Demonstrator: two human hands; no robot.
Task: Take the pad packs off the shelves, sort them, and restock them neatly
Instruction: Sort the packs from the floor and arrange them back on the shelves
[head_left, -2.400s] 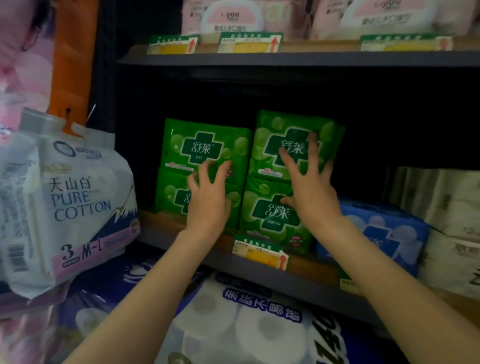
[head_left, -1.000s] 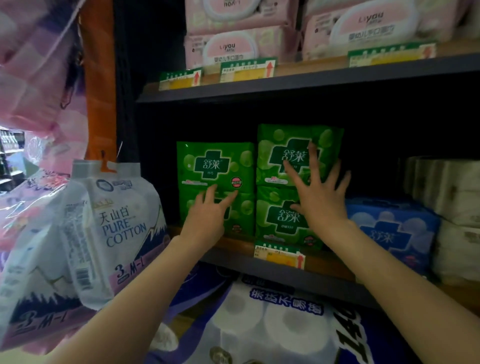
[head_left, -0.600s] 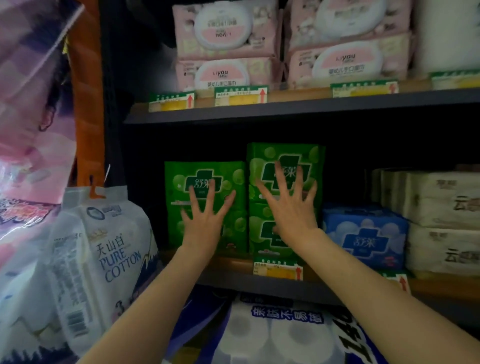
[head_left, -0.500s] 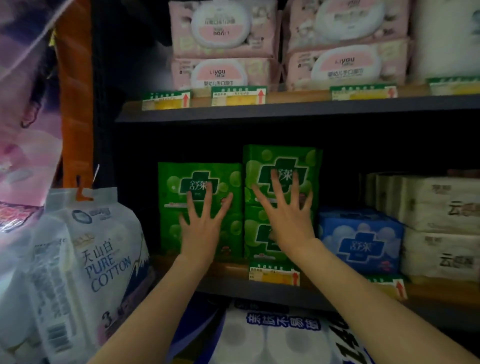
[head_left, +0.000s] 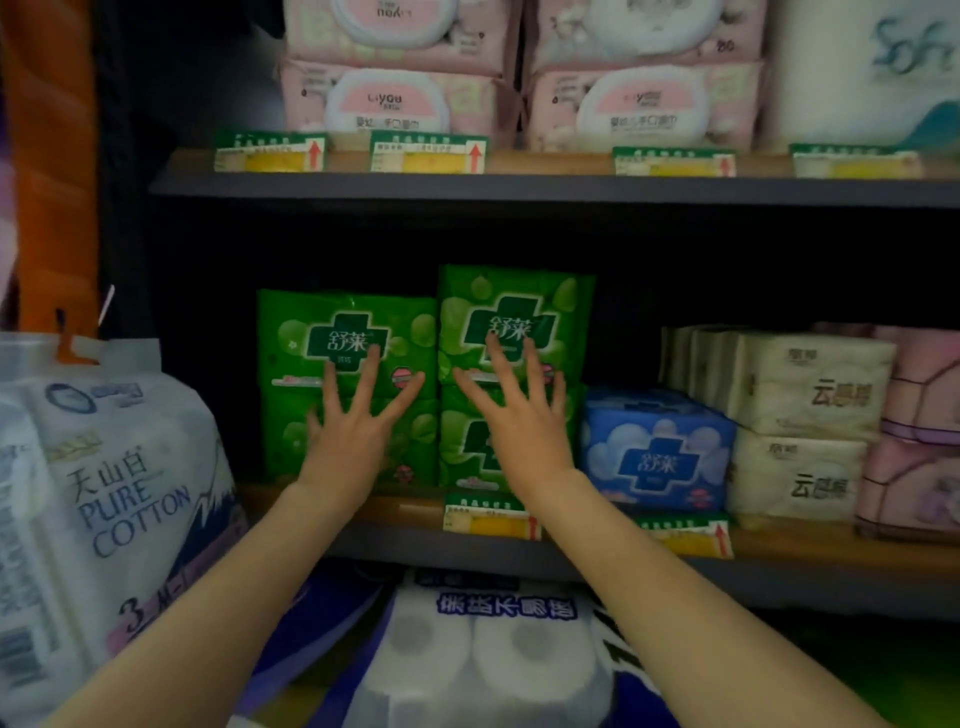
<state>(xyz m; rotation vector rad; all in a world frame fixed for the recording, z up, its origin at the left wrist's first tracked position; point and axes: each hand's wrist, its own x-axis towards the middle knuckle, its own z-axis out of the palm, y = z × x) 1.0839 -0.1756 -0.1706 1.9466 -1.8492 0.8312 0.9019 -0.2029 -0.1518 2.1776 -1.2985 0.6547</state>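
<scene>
Both the left hand (head_left: 353, 436) and right hand (head_left: 524, 426) lie flat, fingers spread, against the glossy green plastic pad packs (head_left: 519, 322) stacked on the middle shelf (head_left: 831, 551). The packs look light, soft and probably slippery; they are best gripped by their side edges, not the faces

My view is dim and soft, the back of the middle shelf (head_left: 519, 189) sunk in black shadow while light from in front brightens my forearms and the green pad packs (head_left: 514, 322), with edges bowed and blurred by the wide lens.
</scene>
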